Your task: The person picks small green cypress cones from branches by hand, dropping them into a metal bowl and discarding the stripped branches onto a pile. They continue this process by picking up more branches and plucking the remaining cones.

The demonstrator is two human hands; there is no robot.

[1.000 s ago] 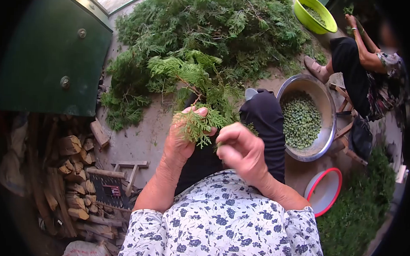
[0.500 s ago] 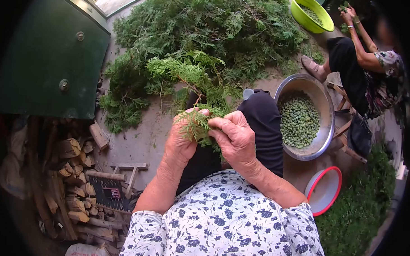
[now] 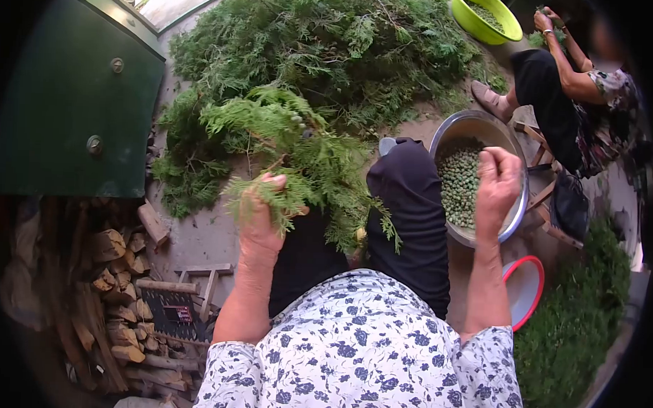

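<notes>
My left hand (image 3: pixel 263 216) is closed round the stem of a green cypress-like branch (image 3: pixel 286 123), whose flat, scaly sprays fan out above my lap and partly cover my fingers. A few small pale cones show among its leaves. Over the right part of a metal basin (image 3: pixel 514 135), my right hand (image 3: pixel 500 185) is held up with its fingers curled together. Whatever is in those fingers is hidden. Small round green cones (image 3: pixel 458 185) fill the bottom of the basin, which stands just right of my knee.
A large heap of cut branches (image 3: pixel 332 46) lies ahead. Another person (image 3: pixel 571 87) sits at the right, near a yellow-green basin (image 3: pixel 484 22). A red-rimmed bowl (image 3: pixel 523 290) and loose greenery (image 3: pixel 573 342) are at right. Stacked firewood (image 3: pixel 121 312) and a green metal door (image 3: pixel 78 116) are at left.
My right hand has left the branch and moved right, over the metal basin. My left hand has shifted slightly left and down, still holding the branch.
</notes>
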